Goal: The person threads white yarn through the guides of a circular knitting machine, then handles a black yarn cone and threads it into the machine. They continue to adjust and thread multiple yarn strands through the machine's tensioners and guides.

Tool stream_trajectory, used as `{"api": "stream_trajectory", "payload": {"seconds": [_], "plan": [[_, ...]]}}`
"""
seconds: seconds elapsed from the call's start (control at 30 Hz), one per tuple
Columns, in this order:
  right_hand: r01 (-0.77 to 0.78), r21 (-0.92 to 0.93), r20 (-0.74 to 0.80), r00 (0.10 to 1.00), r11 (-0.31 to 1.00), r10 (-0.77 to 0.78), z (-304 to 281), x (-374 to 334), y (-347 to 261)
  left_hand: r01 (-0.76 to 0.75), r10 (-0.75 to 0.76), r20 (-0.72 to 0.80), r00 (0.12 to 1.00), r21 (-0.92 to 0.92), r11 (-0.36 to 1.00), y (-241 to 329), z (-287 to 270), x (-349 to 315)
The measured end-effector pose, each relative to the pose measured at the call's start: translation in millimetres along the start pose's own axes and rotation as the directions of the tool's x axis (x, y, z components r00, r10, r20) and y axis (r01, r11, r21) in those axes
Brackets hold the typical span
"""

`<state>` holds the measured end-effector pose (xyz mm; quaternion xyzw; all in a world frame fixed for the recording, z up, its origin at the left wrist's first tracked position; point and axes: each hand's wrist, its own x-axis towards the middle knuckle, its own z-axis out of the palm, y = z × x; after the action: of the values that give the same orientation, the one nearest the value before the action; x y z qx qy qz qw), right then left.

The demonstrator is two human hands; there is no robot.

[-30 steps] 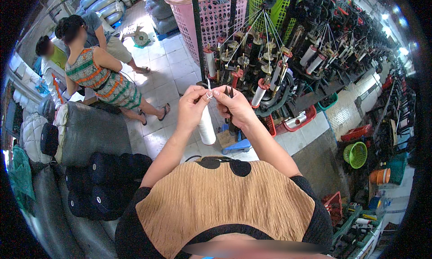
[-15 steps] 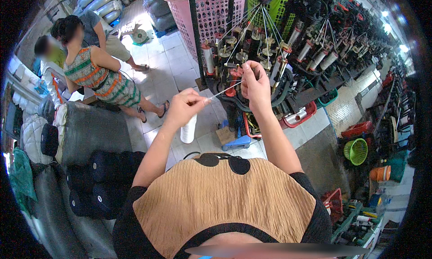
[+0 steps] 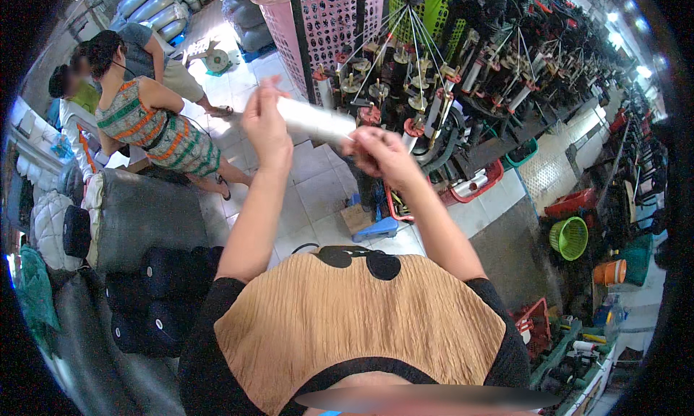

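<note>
A white spool of yarn [image 3: 316,119], smeared by motion, lies aslant between my hands. Its left end is at my left hand [image 3: 267,127], whose fingers are closed on it. My right hand [image 3: 383,154] is at the spool's lower right end with fingers curled. What the right fingers pinch is hidden by blur. Just beyond my right hand stands a braiding machine [image 3: 416,76] with upright carriers, and white strands [image 3: 410,18] rise from it to a point. A red-topped carrier [image 3: 369,115] is close to that hand.
A pink perforated basket [image 3: 329,33] stands behind the machine. Below are a red tray of spools [image 3: 473,183] and a blue stool [image 3: 376,228]. Several people stand at the left, one in a striped dress [image 3: 155,119]. Dark bundles [image 3: 170,279] are at lower left, a green basket [image 3: 569,238] at right.
The spool has swung up from hanging under my left hand to lying between both hands. My left hand has moved up and left, my right hand down. The strand stretched between them no longer shows.
</note>
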<state>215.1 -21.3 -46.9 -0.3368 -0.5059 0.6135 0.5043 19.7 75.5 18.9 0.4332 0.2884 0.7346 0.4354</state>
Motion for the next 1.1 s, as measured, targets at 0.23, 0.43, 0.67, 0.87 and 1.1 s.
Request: {"api": "stream_trajectory", "payload": {"seconds": [0.23,0.43,0.67,0.87,1.1], "plan": [[-0.058,0.614,-0.088,0.986,0.787,0.141,9.3,-10.4,49.4,0.328,-0.392,0.725,0.567,0.237,0.914,-46.3,51.9,-19.6],[0.139,0.215,-0.352,0.934,0.967,-0.056,-0.8,-49.4,49.2,-0.919,0.232,0.894,0.383,0.394,0.000,-85.8,51.9,-15.6],[0.350,-0.020,-0.885,0.430,0.937,-0.179,30.7,-35.8,45.9,-0.792,0.436,0.668,0.604,0.442,0.421,13.3,67.6,16.2],[0.324,-0.507,-0.720,0.351,0.799,-0.599,19.0,-3.9,-10.2,-0.448,-0.523,0.775,0.355,0.632,0.633,-8.3,33.1,2.7],[-0.503,-0.841,-0.534,0.715,0.199,-0.452,6.7,23.4,-44.1,-0.460,-0.539,0.788,0.298,0.613,0.642,-67.3,5.2,-47.5]]}}
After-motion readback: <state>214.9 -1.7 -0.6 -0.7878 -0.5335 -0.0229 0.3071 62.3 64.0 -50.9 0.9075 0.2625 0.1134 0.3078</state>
